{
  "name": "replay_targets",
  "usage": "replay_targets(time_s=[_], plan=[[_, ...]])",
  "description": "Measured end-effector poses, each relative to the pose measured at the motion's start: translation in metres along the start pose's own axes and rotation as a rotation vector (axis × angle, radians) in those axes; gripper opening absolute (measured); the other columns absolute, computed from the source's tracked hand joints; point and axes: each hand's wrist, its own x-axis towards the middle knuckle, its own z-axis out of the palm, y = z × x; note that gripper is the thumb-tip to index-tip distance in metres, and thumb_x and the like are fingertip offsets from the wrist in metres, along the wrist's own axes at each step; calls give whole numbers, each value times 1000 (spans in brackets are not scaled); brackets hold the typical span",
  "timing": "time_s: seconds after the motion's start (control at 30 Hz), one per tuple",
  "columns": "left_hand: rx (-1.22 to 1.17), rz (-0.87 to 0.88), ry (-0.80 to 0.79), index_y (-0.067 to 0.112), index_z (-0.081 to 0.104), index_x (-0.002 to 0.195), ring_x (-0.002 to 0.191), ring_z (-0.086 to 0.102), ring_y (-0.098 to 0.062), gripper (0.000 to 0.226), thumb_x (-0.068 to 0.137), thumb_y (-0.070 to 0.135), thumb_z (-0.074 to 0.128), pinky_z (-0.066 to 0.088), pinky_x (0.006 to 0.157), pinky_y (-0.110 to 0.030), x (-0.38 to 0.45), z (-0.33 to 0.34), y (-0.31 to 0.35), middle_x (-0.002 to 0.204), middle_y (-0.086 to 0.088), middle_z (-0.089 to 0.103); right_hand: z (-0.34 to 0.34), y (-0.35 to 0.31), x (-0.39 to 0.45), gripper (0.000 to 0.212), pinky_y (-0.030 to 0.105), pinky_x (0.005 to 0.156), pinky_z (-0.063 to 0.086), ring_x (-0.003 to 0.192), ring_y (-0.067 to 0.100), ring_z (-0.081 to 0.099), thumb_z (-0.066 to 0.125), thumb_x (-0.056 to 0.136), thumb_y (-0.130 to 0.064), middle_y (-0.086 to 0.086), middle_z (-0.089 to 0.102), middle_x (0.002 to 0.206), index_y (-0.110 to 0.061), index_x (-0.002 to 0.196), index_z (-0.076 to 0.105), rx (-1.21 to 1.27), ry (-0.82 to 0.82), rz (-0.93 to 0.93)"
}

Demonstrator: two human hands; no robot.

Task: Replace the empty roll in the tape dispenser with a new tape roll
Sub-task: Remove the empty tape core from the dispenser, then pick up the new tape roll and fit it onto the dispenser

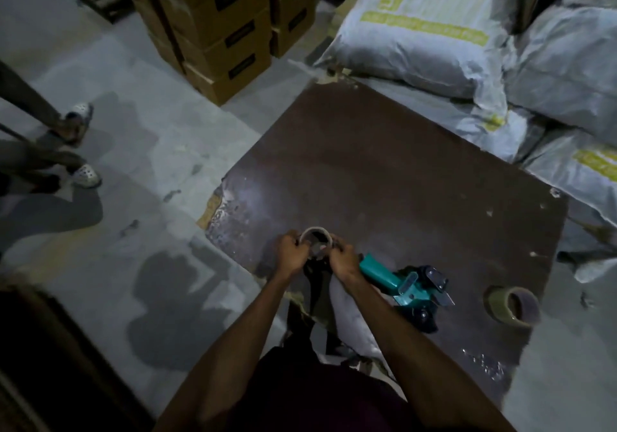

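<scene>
Brown board (384,171) holds the green tape dispenser (400,284), lying on its side. Just left of it, the left hand (290,254) and right hand (344,261) both curl around a thin cardboard ring (315,236), probably the empty roll. The new tape roll (512,304) waits right of the dispenser, ready to go in.

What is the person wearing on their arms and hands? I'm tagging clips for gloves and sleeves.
Nothing shows on either: the left hand and right hand are bare, with no gloves, and no rings or watch can be made out in the dim light. Both forearms are bare, with no sleeves in view. A dark garment covers the torso below.
</scene>
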Motion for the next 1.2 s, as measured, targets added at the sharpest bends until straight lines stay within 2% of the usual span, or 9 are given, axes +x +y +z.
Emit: replay_targets(time_s=[0.07, 0.13, 0.2, 0.37, 0.57, 0.73, 0.9, 1.0, 1.2], plan=[[22, 15, 62, 1, 66, 101, 83, 64, -31, 14, 90, 8, 62, 46, 71, -32, -2, 2, 4, 86, -14, 66, -1, 4, 2, 33, 20, 80, 48, 102, 22, 64, 59, 92, 1, 4, 68, 107, -9, 122, 67, 29, 6, 21], [93, 44, 129, 3, 64, 112, 100, 61, -33, 24, 90, 11, 61, 49, 82, -36, -11, 5, 15, 109, -17, 63, -5, 11, 2, 36, 28, 95, 51, 108, 20, 65, 64, 90, -2, 0, 69, 113, -11, 125, 66, 57, 54, 32], [135, 114, 133, 7, 61, 121, 111, 56, -35, 31, 91, 14, 60, 49, 94, -40, -20, 11, 26, 123, -17, 56, -16, 17, -1, 35, 35, 100, 53, 104, 20, 68, 67, 89, -4, 5, 72, 115, -11, 123, 66, 73, 115, 14], [142, 290, -18, 6, 71, 102, 91, 67, -29, 17, 89, 11, 60, 55, 88, -38, -28, 51, 45, 89, -10, 70, -61, 28, -14, 25, 34, 86, 57, 91, 20, 71, 66, 85, -12, 3, 75, 101, -13, 109, 74, 31, 227, -112], [295, 347, -209, 10, 74, 109, 106, 70, -32, 30, 86, 20, 57, 56, 92, -39, -42, 118, 53, 111, -13, 76, -130, 67, -32, 25, 35, 87, 56, 94, 20, 69, 60, 86, -6, 4, 74, 104, -14, 103, 76, -134, 408, -246], [409, 461, -247, 14, 71, 112, 105, 68, -32, 36, 84, 31, 56, 55, 91, -39, -73, 162, 61, 113, -13, 73, -197, 104, -61, 23, 2, 83, 38, 91, 14, 62, 62, 86, -2, 5, 70, 102, -10, 104, 75, -202, 546, -299], [585, 613, -316, 10, 67, 112, 107, 60, -35, 26, 90, 18, 57, 50, 91, -42, -96, 203, 70, 110, -17, 66, -248, 154, -76, 31, 38, 87, 52, 105, 31, 62, 58, 83, -8, 12, 63, 115, -13, 112, 67, -343, 640, -218], [710, 696, -342, 16, 66, 116, 109, 55, -32, 30, 90, 26, 53, 48, 94, -43, -108, 224, 76, 113, -12, 63, -276, 175, -76, 39, 44, 85, 53, 103, 38, 61, 60, 80, -10, 16, 61, 121, -10, 120, 63, -486, 659, -121], [840, 779, -332, 19, 63, 120, 111, 54, -34, 32, 93, 29, 51, 48, 94, -45, -132, 262, 90, 116, -12, 64, -330, 211, -63, 67, 47, 98, 47, 119, 38, 52, 67, 85, -14, 16, 46, 148, -11, 146, 42, -731, 602, 109]])
